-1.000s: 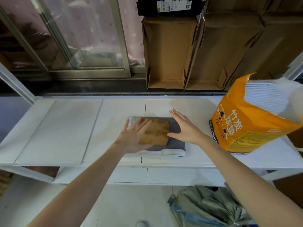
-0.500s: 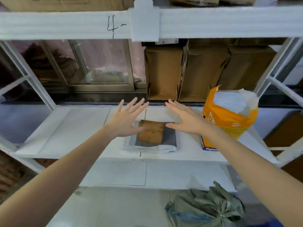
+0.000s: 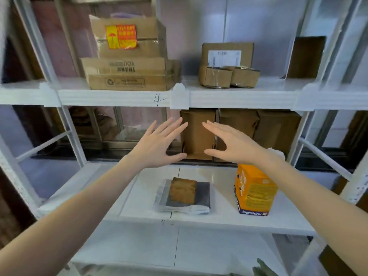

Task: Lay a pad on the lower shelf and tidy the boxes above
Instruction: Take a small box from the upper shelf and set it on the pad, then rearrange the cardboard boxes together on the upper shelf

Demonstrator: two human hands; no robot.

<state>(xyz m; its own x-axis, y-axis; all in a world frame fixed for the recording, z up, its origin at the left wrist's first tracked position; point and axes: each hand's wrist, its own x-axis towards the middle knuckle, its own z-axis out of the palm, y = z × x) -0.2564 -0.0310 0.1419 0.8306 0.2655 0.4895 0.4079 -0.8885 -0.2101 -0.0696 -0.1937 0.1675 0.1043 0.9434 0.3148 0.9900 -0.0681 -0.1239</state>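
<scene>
While both hands are held up empty, left hand (image 3: 159, 145) and right hand (image 3: 233, 145) fingers spread apart, the pad (image 3: 184, 195) is seen below them and the boxes (image 3: 127, 73) above.

White shelves (image 3: 229, 217) are seen throughout. A brown block (image 3: 182, 190) is set on a grey-and-white pad (image 3: 201, 198); an orange bag (image 3: 253, 191) is printed yellow; brown boxes (image 3: 127, 73) carry a red-yellow sticker (image 3: 121, 36).
</scene>
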